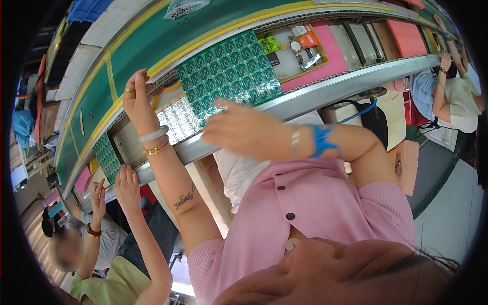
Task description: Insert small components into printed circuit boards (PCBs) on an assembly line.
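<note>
My left hand is raised over the rail beside the green belt, its fingers curled in and their tips pressed together. Whatever the fingers hold, if anything, is too small to make out. Motion smears my right hand, which hovers at the near edge of a large green circuit board panel with many repeated small boards. Its fingers cannot be read clearly. Between my hands lies a silvery bubble-wrap sheet, partly under the panel's left side.
A shallow tray right of the panel holds a wristwatch and small packets. A metal rail runs along the near side. Beyond lies the green belt with yellow edging. Co-workers sit left and far right; another circuit board panel lies left.
</note>
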The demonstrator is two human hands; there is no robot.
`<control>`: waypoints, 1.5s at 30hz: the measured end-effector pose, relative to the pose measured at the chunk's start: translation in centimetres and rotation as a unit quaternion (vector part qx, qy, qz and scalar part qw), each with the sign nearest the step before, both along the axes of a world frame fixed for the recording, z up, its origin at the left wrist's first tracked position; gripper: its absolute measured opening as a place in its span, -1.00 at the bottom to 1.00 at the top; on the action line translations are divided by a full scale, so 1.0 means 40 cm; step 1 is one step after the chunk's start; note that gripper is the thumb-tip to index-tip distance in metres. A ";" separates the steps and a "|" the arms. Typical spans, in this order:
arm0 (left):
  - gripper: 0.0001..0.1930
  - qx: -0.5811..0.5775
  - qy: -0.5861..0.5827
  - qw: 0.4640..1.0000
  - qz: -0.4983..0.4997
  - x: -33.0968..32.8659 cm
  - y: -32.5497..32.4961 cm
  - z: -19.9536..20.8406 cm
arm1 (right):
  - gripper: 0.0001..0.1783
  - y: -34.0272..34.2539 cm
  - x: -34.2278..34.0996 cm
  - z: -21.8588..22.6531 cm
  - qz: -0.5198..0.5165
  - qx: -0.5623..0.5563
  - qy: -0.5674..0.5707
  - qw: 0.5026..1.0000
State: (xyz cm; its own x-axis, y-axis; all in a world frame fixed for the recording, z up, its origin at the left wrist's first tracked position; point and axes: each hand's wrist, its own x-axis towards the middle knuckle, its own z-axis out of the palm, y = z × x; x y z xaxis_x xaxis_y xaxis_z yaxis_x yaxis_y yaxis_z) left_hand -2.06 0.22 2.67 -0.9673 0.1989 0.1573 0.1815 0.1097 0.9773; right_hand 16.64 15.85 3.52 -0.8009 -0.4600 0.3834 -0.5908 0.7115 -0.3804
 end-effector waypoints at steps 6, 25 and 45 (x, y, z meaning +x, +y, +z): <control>-0.75 0.082 -0.080 0.993 0.006 -0.047 0.014 -0.042 | -0.40 -0.162 -0.046 -0.100 -0.099 -0.021 0.029 0.994; -0.79 0.052 0.050 0.997 0.025 -0.028 0.001 -0.082 | -0.56 0.517 0.261 -0.094 -0.367 0.099 -0.171 0.909; -0.41 -0.468 0.035 0.883 0.018 0.045 -0.227 0.022 | -0.73 0.367 -0.111 0.008 -0.185 -0.022 -0.005 0.982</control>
State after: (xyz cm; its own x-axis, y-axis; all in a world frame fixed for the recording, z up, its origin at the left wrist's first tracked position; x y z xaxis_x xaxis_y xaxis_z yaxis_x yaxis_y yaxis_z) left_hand -0.25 -8.86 3.54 -0.9702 0.2425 0.0006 0.2179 0.8707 0.4410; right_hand 12.22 30.52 3.83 -0.9138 -0.1200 0.3881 -0.2911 0.8598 -0.4195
